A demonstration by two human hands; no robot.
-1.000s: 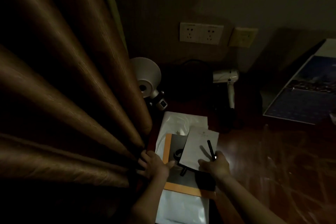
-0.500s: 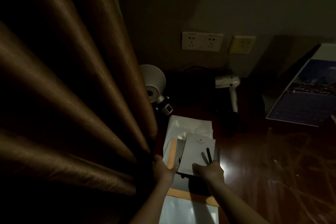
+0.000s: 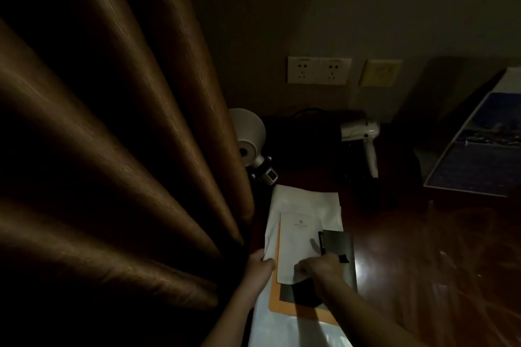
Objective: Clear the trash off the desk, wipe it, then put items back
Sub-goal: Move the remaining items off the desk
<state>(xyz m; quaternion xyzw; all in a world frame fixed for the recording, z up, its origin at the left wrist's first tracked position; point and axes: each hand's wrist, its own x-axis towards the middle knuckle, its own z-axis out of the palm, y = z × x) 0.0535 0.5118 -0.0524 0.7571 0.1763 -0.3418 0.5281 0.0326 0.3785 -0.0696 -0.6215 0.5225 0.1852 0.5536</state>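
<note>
The notepad [image 3: 300,245], which lay skewed across the dark booklet [image 3: 338,253] half a second ago, is now squared up and slid toward 9 o'clock, so the booklet shows bare on its 3 o'clock side. The right hand [image 3: 318,266] has come down onto the pad's lower end.

That hand is knuckles-up with bent fingers. The pen [image 3: 321,242] runs from its grip toward 12 o'clock along the pad's right edge, so it seems to hold the pen while pressing the paper. The left hand [image 3: 260,265] sits against the 9 o'clock edge of the white bag [image 3: 304,200], thumb on it. In this dim light I cannot tell whether it pinches or only steadies.

The pile lies at the desk's [image 3: 423,262] left edge, just beside the curtain [image 3: 112,149], with the orange folder [image 3: 275,300] under booklet and pad and the bag lowest. The lamp [image 3: 248,135] stands at 12 o'clock from the pile, the hair dryer [image 3: 361,132] at 1 o'clock and the calendar [image 3: 479,149] well apart at 2 o'clock.

This looks like putting items back tidily. To do it well, keep the left hand as a stop at the edge and nudge each layer flush against it. Press flat so the slick bag does not slide. Lay the pen down parallel to the pad where it will not roll.
</note>
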